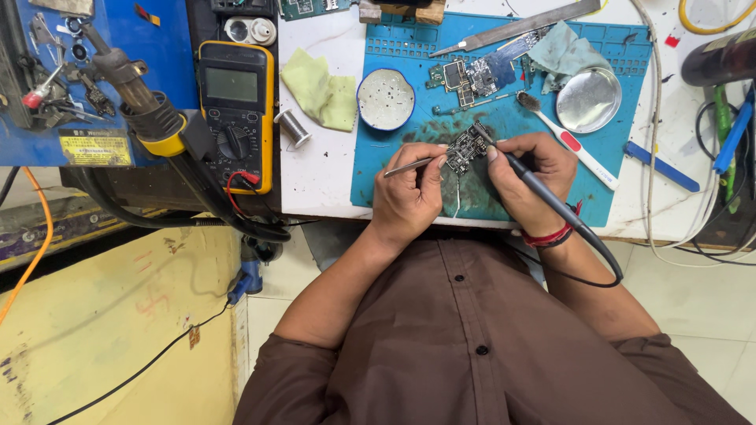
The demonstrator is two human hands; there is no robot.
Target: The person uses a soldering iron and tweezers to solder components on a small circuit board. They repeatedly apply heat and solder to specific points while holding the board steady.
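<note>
A small dark circuit board lies on the blue work mat. My left hand grips metal tweezers, its fingers resting against the board's left edge. My right hand holds a black soldering iron like a pen, with the tip touching the board's upper right. The iron's black cable loops down past my right wrist, which wears a red thread band.
A yellow multimeter and a hot-air nozzle are at left. On the mat sit a round white dish, another circuit board, a toothbrush, a metal lid and a cloth. A solder spool and green cloth lie beside it.
</note>
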